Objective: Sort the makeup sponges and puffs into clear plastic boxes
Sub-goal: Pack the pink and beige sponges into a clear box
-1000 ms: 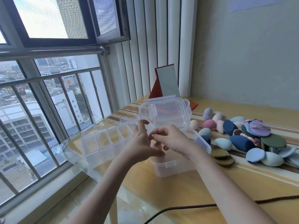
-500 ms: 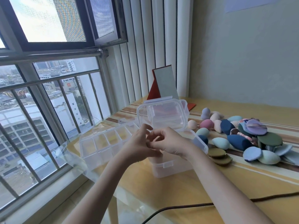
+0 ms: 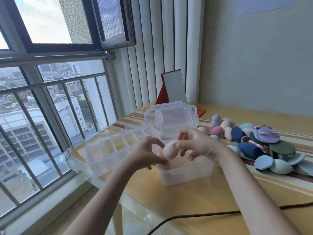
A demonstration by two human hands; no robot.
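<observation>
Divided organiser box (image 3: 108,150) sits at 9 o'clock of the tall clear box (image 3: 186,173), right by the table (image 3: 194,200) edge on the window side, so a stray elbow could shove it off. Left hand (image 3: 144,155) curls round the pale pink sponge (image 3: 170,149), and the right hand (image 3: 199,145) pinches its other end above the tall box. It looks squishy and could pop loose. There's open room at 6 o'clock, but the sponge-and-puff pile (image 3: 264,141) crowds 3.

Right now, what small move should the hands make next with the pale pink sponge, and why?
Probably lower the pale pink sponge into the clear box: the left hand and right hand hold it over the opening, and the lid stands raised.
</observation>
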